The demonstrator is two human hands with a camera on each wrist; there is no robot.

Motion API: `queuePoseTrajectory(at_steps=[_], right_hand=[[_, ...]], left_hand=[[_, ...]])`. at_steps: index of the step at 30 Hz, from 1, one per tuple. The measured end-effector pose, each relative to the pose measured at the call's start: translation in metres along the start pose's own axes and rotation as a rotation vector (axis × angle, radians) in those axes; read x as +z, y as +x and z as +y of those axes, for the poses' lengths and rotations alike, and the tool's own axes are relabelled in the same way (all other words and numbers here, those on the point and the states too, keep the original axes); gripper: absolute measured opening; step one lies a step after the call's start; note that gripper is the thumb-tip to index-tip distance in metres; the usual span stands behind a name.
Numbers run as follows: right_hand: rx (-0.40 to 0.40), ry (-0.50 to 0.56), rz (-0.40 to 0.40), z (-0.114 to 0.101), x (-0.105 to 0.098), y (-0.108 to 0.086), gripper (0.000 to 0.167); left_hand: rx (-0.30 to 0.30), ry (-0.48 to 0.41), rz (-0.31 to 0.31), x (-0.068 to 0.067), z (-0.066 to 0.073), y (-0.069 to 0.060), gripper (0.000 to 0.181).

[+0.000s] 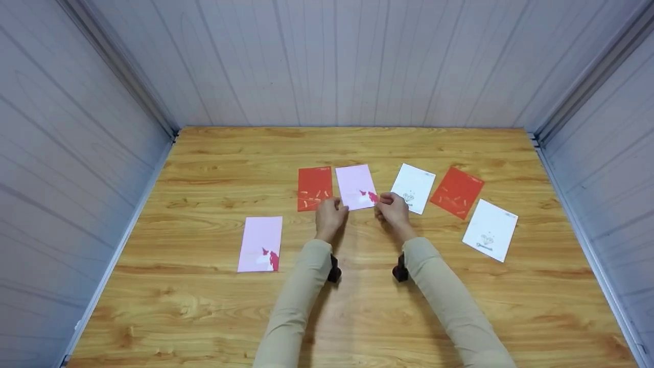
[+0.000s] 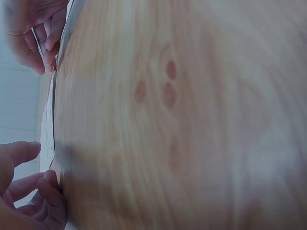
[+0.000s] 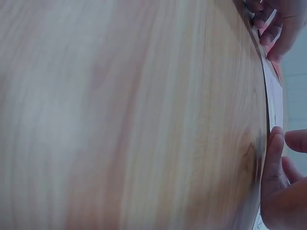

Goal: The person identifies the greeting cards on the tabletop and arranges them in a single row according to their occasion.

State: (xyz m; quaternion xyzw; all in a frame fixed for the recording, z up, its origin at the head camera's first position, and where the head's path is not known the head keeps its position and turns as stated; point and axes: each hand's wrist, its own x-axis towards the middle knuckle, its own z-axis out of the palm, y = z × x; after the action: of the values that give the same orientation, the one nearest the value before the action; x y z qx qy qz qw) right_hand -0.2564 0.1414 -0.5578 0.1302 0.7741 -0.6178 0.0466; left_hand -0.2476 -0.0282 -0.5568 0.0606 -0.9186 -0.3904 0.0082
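A pink card with a white-and-magenta unicorn print (image 1: 355, 184) lies on the wooden table between the two hands. At its near left corner is the left hand (image 1: 329, 217); in the left wrist view that hand's thumb (image 2: 29, 151) stands apart from its bent fingers (image 2: 50, 189), close to the card's edge. The right hand (image 1: 394, 210) pinches the near right corner between thumb and forefinger, also seen in the right wrist view (image 3: 288, 191). Beside the left hand lies a red card (image 1: 313, 186). A white card (image 1: 415, 184) lies beyond the right hand, partly covered by it.
A second pink card (image 1: 259, 243) lies at the left. Another red card (image 1: 456, 191) and a white card (image 1: 490, 230) lie tilted on the right. Pale panel walls (image 1: 332, 61) enclose the back and sides of the wooden table (image 1: 179, 317).
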Motion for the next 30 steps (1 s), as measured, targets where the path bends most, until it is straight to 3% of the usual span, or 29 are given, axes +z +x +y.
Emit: queuePoseTrajectory(at_steps=[4,15,30], right_hand=[[0.034,-0.012,-0.015,-0.0032,0.0008,-0.0001,0.031],[0.137,0.136,-0.078,-0.0055,0.0052,0.0010,0.041],[0.119,0.143,-0.074,-0.0019,0.0065,-0.0006,0.038]], left_hand=[[-0.016,0.017,-0.018,0.0006,0.0009,0.0010,0.029],[-0.044,0.055,-0.020,0.0022,0.0029,-0.0016,0.031],[-0.039,0.036,0.000,0.0030,0.0016,-0.0034,0.026]])
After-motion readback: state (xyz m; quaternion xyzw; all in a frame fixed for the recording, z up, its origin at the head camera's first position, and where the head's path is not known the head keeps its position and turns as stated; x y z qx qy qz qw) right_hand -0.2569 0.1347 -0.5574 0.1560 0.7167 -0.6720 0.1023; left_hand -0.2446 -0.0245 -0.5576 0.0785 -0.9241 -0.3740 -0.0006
